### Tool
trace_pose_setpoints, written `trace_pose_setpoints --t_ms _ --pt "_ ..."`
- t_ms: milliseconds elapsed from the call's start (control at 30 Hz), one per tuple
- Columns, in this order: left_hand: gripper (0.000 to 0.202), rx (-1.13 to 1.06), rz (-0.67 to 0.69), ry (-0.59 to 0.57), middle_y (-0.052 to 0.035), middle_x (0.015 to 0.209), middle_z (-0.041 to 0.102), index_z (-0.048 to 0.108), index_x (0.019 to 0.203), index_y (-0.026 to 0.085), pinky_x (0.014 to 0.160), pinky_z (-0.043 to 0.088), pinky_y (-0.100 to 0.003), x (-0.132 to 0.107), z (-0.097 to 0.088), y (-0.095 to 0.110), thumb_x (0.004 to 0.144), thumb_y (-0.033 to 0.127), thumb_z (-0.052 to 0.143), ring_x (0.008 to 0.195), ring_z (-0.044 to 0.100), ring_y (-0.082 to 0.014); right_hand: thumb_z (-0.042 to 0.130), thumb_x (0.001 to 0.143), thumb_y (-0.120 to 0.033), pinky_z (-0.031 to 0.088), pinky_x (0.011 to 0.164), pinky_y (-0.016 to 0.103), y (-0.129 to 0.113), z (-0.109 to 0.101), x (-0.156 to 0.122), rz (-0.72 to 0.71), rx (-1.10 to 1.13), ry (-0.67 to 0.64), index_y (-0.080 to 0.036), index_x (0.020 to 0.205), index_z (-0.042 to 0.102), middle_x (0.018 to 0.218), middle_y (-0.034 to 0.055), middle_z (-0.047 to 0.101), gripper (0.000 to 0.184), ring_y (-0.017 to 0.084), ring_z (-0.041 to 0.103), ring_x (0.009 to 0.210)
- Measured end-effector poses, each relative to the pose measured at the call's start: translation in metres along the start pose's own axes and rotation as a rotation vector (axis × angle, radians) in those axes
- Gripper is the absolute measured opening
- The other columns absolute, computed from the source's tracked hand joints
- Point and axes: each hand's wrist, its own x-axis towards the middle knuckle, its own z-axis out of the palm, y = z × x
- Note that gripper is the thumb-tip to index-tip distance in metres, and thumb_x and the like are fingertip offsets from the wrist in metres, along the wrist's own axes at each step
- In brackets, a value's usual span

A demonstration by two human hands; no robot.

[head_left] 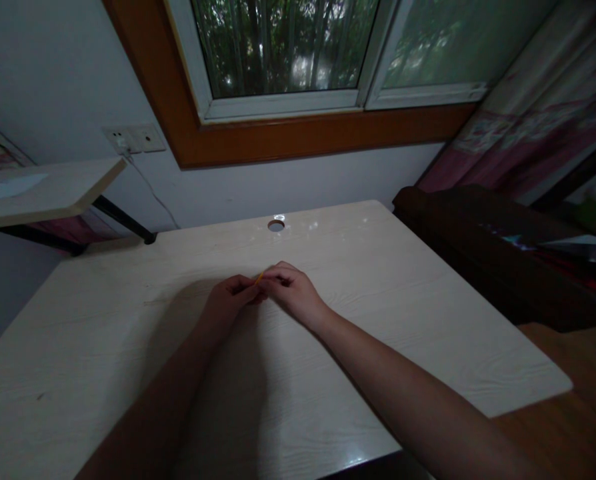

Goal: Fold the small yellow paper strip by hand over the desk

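My left hand (232,297) and my right hand (292,291) meet over the middle of a pale wooden desk (403,293). Both have their fingers curled and pinched together. Between the fingertips shows a tiny yellow-orange object (259,278), too small and dim to name. Both hands seem to grip it, resting on or just above the desktop. Both forearms reach in from the bottom of the view.
A round cable hole (276,225) sits near the desk's far edge. A raised shelf (43,190) stands at the left, under wall sockets (134,139) with a cord. A window (298,53) is behind, a curtain (538,127) and dark furniture (498,253) at the right.
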Motion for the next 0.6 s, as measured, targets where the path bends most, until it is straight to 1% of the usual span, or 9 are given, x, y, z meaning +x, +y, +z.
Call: trace_pose_setpoints --t_ms 133,333,500,600 --pt "0.027 -0.002 -0.006 -0.017 -0.0044 0.08 0.074 0.071 0.081 0.018 0.076 0.052 -0.031 0.0001 0.0006 -0.0012 0.072 0.043 0.075 0.076 0.068 -0.019 0.071 0.08 -0.035 0.049 0.064 0.029 0.0019 0.0011 -0.0004 0.007 -0.002 0.026 -0.022 0.083 0.073 0.083 0.003 0.06 0.014 0.014 0.058 0.069" --pt "0.026 0.004 0.004 -0.035 -0.0047 0.078 0.074 0.071 0.078 0.018 0.076 0.052 -0.031 -0.0002 0.0009 -0.0011 0.072 0.043 0.074 0.075 0.068 -0.0191 0.069 0.08 -0.031 0.047 0.061 0.027 -0.0016 0.0015 -0.0011 -0.001 -0.025 0.049 -0.021 0.08 0.072 0.081 0.0023 0.059 0.01 0.013 0.057 0.067" --pt "0.024 0.0 0.012 -0.041 -0.0046 0.075 0.073 0.07 0.076 0.017 0.073 0.051 -0.031 -0.0008 0.0005 0.0001 0.073 0.041 0.073 0.073 0.067 -0.0188 0.068 0.081 -0.029 0.044 0.062 0.027 -0.0049 0.0024 -0.0017 -0.022 -0.031 0.051 -0.021 0.08 0.072 0.08 0.0017 0.059 0.009 0.013 0.056 0.069" --pt "0.023 -0.033 -0.013 -0.062 -0.0033 0.072 0.072 0.069 0.075 0.017 0.073 0.05 -0.03 -0.0011 -0.0001 0.0009 0.074 0.039 0.073 0.072 0.066 -0.0177 0.067 0.082 -0.028 0.043 0.063 0.026 -0.0069 0.0018 -0.0021 -0.033 -0.04 0.045 -0.02 0.078 0.072 0.078 0.0013 0.058 0.01 0.013 0.056 0.071"
